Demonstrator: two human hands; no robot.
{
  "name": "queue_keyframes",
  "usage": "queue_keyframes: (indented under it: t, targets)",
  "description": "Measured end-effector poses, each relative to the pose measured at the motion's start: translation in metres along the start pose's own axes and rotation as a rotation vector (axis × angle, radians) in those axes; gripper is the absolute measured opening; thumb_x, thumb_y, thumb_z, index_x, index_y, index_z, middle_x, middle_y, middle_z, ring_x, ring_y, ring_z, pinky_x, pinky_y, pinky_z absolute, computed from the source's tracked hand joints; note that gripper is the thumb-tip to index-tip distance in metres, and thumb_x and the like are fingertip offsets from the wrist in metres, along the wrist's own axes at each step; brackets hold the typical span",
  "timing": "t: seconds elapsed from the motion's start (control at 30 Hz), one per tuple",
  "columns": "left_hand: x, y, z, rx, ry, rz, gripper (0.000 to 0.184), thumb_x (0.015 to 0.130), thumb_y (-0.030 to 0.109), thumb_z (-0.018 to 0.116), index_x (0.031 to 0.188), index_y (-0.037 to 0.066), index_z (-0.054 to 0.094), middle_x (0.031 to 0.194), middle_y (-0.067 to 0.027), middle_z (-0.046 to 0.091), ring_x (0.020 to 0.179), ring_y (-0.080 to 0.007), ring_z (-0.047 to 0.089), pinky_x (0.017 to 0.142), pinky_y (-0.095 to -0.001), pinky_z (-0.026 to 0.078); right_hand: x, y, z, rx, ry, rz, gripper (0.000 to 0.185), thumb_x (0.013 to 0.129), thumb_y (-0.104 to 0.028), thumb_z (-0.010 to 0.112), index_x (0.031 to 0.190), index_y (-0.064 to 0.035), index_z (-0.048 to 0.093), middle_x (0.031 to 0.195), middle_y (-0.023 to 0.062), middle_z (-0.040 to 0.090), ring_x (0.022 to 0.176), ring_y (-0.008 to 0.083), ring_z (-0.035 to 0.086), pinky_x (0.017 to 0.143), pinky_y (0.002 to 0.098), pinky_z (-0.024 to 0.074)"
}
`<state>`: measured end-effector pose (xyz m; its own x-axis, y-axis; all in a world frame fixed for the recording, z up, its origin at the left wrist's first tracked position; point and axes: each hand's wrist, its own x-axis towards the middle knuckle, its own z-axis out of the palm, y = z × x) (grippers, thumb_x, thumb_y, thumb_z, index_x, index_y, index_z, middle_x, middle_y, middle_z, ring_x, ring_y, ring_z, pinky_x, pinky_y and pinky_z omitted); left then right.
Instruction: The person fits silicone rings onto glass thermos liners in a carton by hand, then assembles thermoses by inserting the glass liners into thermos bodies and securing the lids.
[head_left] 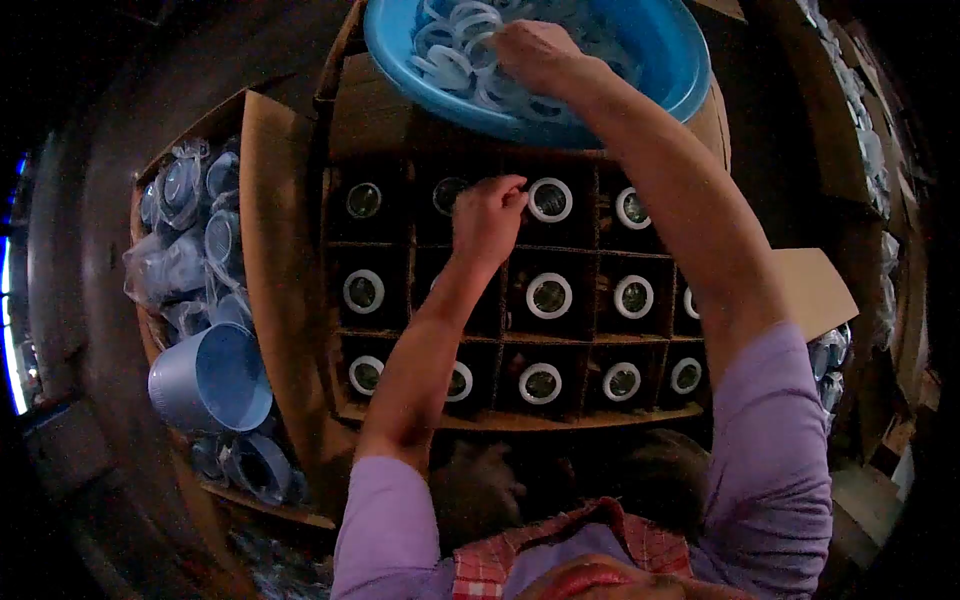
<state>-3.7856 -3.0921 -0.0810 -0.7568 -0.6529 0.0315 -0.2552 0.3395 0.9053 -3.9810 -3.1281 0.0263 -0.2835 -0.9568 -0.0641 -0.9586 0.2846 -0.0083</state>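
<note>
My right hand (540, 55) is down in a blue basin (690, 70), its fingers curled against a pile of white rings (445, 65). Whether it grips one of them is hidden. Over the back row of a divided cardboard box (480, 418), my left hand (487, 220) has its fingers drawn together; anything in them cannot be made out. Beside its fingers is a round glass mouth (447, 194) with no white rim showing. To its right, another glass mouth has a white ring (549, 200) around it. A glass mouth at the back left (364, 200) also shows no white rim.
Most other compartments hold glass mouths with white rims (540, 383). On the left, an open carton (285, 280) holds plastic-wrapped items and a pale blue bucket (212, 378). A cardboard flap (815, 292) sticks out at the right. More wrapped goods line the far right.
</note>
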Motion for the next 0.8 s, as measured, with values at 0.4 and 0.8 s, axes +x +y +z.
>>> queue_keyframes:
  t: [0.4, 0.8]
  targets:
    - [-0.005, 0.059, -0.109, -0.433, 0.340, -0.056, 0.020, 0.076, 0.002, 0.061, 0.097, 0.001, 0.063, 0.085, -0.0063, 0.063, 0.068, -0.0086, 0.056, 0.052, -0.0215, 0.046, -0.061, -0.019, -0.061, 0.899, 0.062, 0.081, 0.018, 0.086, -0.021, 0.052, 0.076, -0.0056, 0.055, 0.065, 0.0070, 0.056, 0.058, 0.0202, 0.058, 0.056, 0.0315, 0.0496]
    - [-0.023, 0.026, -0.129, -0.344, -0.193, -0.291, 0.010, 0.074, 0.006, 0.062, 0.082, -0.001, 0.064, 0.064, -0.0040, 0.060, 0.052, -0.0095, 0.054, 0.047, -0.0218, 0.042, -0.109, -0.080, 0.011, 1.290, -0.477, 0.057, 0.013, 0.078, -0.012, 0.061, 0.087, -0.0030, 0.064, 0.073, 0.0039, 0.063, 0.059, 0.0096, 0.059, 0.053, 0.0228, 0.0494]
